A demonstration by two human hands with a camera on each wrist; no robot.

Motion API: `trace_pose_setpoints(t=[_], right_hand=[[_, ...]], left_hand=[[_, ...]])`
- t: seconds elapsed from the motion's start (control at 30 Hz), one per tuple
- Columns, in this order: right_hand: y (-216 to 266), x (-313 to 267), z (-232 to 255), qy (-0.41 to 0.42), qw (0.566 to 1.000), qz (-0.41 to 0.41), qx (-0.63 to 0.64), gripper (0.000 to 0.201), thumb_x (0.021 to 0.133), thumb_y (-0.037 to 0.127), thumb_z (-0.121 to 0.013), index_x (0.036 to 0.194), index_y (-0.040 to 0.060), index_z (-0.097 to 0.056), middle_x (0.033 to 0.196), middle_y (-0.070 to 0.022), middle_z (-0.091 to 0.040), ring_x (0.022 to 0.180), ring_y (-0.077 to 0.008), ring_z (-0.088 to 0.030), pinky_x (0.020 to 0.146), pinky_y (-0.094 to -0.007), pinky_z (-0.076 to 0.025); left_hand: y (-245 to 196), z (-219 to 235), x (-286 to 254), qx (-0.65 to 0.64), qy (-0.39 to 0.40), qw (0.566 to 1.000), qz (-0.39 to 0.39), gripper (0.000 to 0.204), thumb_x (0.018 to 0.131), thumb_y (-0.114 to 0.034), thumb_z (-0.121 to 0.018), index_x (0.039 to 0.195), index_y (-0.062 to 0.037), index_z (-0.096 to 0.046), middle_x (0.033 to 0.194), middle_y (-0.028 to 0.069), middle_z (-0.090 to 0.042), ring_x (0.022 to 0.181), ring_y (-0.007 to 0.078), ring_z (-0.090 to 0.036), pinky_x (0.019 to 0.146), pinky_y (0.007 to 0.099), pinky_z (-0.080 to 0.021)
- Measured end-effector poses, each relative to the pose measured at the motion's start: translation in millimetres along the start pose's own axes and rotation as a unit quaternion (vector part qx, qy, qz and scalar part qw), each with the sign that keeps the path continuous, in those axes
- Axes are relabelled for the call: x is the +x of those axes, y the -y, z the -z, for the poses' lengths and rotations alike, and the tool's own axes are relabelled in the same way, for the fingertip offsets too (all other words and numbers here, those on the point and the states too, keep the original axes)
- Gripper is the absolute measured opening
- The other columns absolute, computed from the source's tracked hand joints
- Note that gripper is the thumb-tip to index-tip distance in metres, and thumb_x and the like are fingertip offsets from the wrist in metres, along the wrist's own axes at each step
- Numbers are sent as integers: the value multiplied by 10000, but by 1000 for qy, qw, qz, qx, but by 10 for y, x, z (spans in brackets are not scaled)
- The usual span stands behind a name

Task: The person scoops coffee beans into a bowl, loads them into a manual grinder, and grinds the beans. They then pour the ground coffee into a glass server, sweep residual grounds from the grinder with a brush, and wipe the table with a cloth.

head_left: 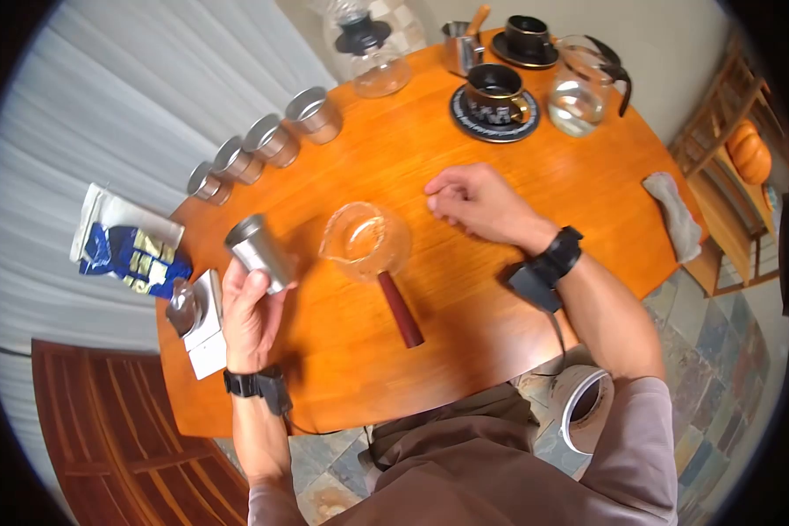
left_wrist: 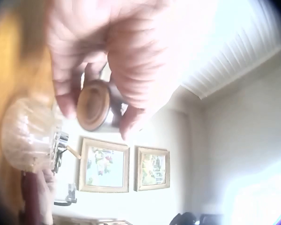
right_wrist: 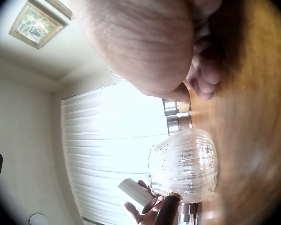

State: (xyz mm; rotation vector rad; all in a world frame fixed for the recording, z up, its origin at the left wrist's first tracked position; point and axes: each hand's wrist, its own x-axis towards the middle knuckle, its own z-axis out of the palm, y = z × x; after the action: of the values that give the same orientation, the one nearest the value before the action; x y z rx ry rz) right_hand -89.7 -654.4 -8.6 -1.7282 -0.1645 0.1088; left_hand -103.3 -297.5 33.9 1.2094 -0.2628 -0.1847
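Observation:
In the head view my left hand [head_left: 249, 307] grips a silver metal cylinder [head_left: 261, 254], tilted, above the table's left side. The left wrist view shows the cylinder's round end [left_wrist: 93, 105] between the thumb and fingers. Just right of it stands a ribbed glass server [head_left: 368, 241] with a dark red handle [head_left: 401, 309], pointing toward the body. My right hand [head_left: 482, 203] holds nothing and hangs loosely curled near the table, right of the server. In the right wrist view its fingers [right_wrist: 208, 75] are bent, beyond the palm.
Several metal cups [head_left: 272, 140] line the back left edge. A blue and white bag [head_left: 136, 250] and a white scale [head_left: 206, 329] lie at left. Black cups [head_left: 494, 92], a glass pot [head_left: 579, 96] and a small pitcher [head_left: 462, 51] stand behind; a grey cloth [head_left: 675, 217] lies right.

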Motion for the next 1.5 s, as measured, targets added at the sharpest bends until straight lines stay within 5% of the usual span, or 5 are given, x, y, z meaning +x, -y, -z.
trace_pose_setpoints(t=[0.33, 0.67, 1.1, 1.17, 1.5], right_hand=[[81, -19, 21, 3, 999, -41, 3, 223, 976, 138, -652, 1102, -46, -655, 766, -8, -655, 635, -62, -588, 508, -238, -472], [81, 0, 13, 5, 998, -54, 9, 215, 990, 133, -641, 1111, -44, -656, 771, -5, -649, 641, -59, -583, 511, -229, -470], [110, -10, 9, 4, 998, -55, -6, 230, 992, 139, -638, 1129, -45, -655, 790, 2, -647, 662, -58, -581, 521, -222, -471], [111, -12, 7, 4, 998, -55, -8, 232, 992, 140, -638, 1130, -45, -655, 791, 2, -647, 665, -58, -581, 521, -222, -472], [89, -6, 13, 4, 999, -46, -5, 226, 991, 142, -642, 1109, -49, -658, 786, -2, -652, 655, -60, -579, 520, -224, -477]], left_hand=[[-541, -428, 434, 264, 89, 956, 96, 603, 704, 29, -887, 1250, -19, -634, 1143, 32, -685, 1051, 105, -635, 903, 253, -492], [-537, -539, 452, 380, 112, 914, 90, 513, 782, 0, -865, 1256, 23, -670, 1080, 39, -657, 971, 134, -663, 864, 262, -552], [-463, -518, 460, 440, 74, 894, 42, 548, 785, -65, -892, 1264, -5, -633, 1094, 71, -712, 1002, 130, -669, 905, 285, -552], [-430, -510, 463, 468, 70, 881, -7, 515, 760, -135, -914, 1197, -24, -666, 925, -18, -630, 753, 35, -509, 679, 197, -445], [-378, -644, 446, 417, 83, 905, -12, 469, 777, -68, -878, 1186, -25, -653, 958, 3, -631, 899, 80, -590, 744, 249, -502]])
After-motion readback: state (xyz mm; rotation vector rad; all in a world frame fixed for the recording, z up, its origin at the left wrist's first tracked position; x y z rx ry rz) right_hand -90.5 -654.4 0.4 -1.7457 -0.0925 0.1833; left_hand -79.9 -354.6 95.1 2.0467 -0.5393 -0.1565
